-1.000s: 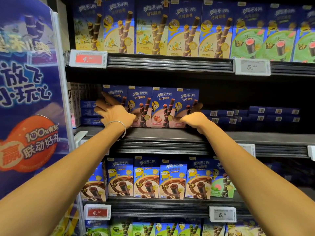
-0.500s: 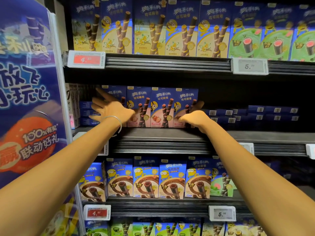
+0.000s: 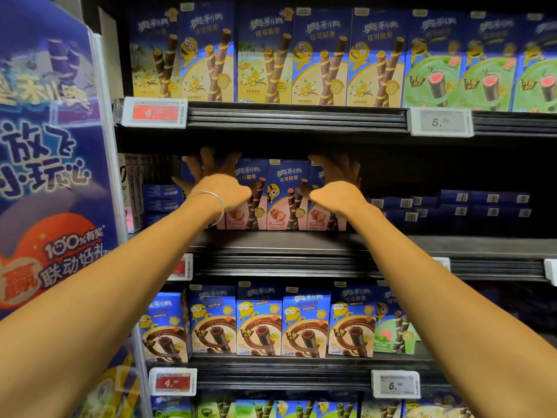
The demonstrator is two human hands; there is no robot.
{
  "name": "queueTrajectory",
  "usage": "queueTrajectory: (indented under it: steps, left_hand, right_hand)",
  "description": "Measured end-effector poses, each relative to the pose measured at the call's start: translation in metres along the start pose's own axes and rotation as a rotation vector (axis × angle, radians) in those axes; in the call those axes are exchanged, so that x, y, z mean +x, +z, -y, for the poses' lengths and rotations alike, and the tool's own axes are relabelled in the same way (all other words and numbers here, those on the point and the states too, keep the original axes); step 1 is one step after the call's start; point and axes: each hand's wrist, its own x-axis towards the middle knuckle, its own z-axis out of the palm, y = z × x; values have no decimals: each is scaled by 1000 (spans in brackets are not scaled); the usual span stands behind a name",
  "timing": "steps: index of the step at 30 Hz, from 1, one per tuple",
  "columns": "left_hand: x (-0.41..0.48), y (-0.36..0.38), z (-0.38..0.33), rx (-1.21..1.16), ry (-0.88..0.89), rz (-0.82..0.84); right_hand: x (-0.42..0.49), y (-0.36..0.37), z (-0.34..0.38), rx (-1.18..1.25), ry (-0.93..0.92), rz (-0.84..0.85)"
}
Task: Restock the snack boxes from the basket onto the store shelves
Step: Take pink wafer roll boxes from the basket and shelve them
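A row of blue-and-pink strawberry snack boxes [image 3: 286, 194] stands upright on the middle shelf [image 3: 301, 241]. My left hand [image 3: 215, 182], with a silver bracelet on the wrist, lies with spread straight fingers against the left end of the row. My right hand [image 3: 334, 182] lies flat with straight fingers against the right end of the row. Both hands cover the outer boxes in part. The basket is out of view.
Vanilla and green boxes [image 3: 271, 55] fill the top shelf; chocolate boxes [image 3: 259, 321] fill the one below. Flat blue boxes [image 3: 470, 206] lie stacked at the right of the middle shelf, with more [image 3: 161, 197] at its left. A blue promo panel [image 3: 51, 176] stands left.
Both hands have slid up the row of strawberry boxes, from low at its front to high at its two ends. The boxes stay upright.
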Motion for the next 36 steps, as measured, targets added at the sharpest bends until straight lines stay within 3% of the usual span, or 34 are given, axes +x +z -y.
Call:
queueTrajectory:
  steps: [10, 14, 17, 20, 22, 36]
  left_hand:
    - [-3, 0, 1, 52, 39, -12]
    - [-8, -3, -2, -43, 72, -156]
    - [-11, -3, 2, -175, -54, -166]
    - [-13, 2, 10, -373, -167, -191]
    - [-14, 5, 15, -421, -208, -194]
    - [-15, 16, 14, -299, -271, -211]
  right_hand:
    - [-6, 1, 1, -56, -6, 39]
    - [-11, 0, -1, 167, 61, -88]
    - [-16, 1, -4, 442, 210, -242]
    - [-19, 7, -7, 774, 433, -160]
    - [-20, 14, -9, 866, 443, -122]
    - [-18, 23, -21, 914, 465, -4]
